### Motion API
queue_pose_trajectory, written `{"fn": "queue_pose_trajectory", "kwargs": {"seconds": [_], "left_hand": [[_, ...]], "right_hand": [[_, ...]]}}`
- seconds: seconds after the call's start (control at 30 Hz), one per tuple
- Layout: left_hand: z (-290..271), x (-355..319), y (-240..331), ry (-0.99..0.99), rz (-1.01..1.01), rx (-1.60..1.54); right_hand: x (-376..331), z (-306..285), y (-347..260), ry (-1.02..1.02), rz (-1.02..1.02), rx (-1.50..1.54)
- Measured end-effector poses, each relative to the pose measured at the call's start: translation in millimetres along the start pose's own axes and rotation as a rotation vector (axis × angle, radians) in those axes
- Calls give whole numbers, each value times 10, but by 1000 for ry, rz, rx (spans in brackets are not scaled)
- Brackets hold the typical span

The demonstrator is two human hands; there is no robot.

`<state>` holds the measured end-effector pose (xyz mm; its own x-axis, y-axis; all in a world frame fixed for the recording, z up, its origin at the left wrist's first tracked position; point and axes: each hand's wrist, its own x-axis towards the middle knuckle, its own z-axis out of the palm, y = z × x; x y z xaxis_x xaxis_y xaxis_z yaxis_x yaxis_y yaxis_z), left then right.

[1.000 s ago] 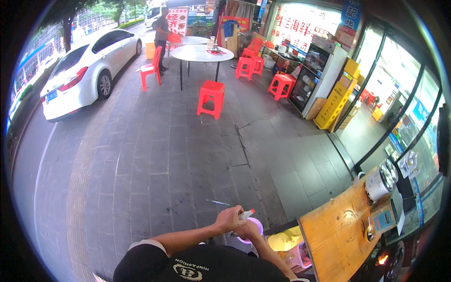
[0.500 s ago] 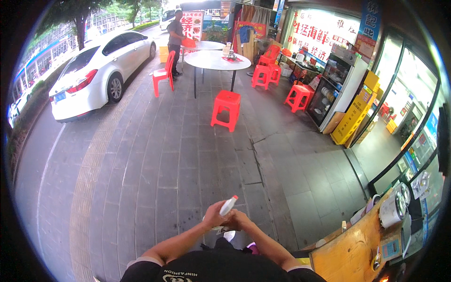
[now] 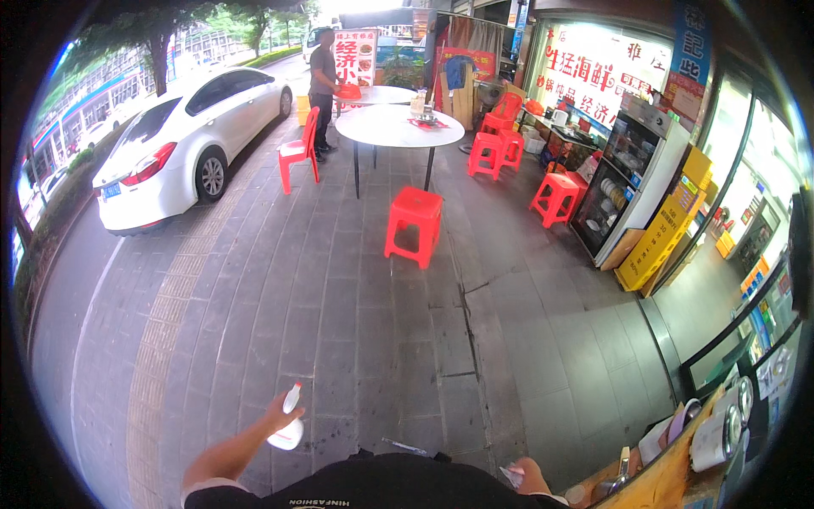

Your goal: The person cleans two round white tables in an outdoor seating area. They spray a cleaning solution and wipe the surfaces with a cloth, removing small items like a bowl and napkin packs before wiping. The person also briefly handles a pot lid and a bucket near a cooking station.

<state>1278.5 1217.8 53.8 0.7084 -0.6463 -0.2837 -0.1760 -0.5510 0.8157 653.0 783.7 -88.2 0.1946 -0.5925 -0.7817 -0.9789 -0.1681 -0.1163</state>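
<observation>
My left hand (image 3: 280, 414) is closed around the neck of a white plastic bottle (image 3: 289, 434) with a red tip. It holds the bottle out over the pavement, tilted, at the lower left. Low on the right, beside my body, my right hand (image 3: 527, 478) is closed on a small, pale, crumpled piece (image 3: 512, 477); whether it is paper or cloth I cannot tell. A thin, pale, long object (image 3: 404, 445) shows just in front of my shirt, between the hands.
A wooden counter (image 3: 666, 479) with metal canisters (image 3: 716, 437) stands at the lower right. Ahead are a red stool (image 3: 415, 225), a round white table (image 3: 398, 129) and a red chair (image 3: 298, 151). Another person (image 3: 323, 81) stands by a farther table. A white car (image 3: 182, 140) is parked left.
My hands were together in front of me and are now apart. The left has swung leftward with the bottle; the right has drawn back to the right, toward the counter.
</observation>
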Motion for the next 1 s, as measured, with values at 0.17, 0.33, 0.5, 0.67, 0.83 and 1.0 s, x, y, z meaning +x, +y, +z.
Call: {"fn": "queue_pose_trajectory", "kwargs": {"seconds": [0.17, 0.33, 0.5, 0.67, 0.83, 1.0], "left_hand": [[-61, 91, -453, -38, -49, 414], [68, 564, -985, 143, -270, 311], [148, 1596, -1142, 206, -442, 94], [370, 3104, -79, 209, -187, 112], [530, 4548, 1020, -19, 101, 259], [819, 5545, 1789, -19, 291, 213]], "right_hand": [[-359, -111, 196, 125, 182, 196], [-53, -364, -389, 233, 155, 275], [435, -963, -1261, 289, 72, 286], [583, -1999, -2384, 269, 27, 355], [1370, -2321, -2603, 497, 6, 261], [1885, -2486, -2509, 576, -83, 165]]}}
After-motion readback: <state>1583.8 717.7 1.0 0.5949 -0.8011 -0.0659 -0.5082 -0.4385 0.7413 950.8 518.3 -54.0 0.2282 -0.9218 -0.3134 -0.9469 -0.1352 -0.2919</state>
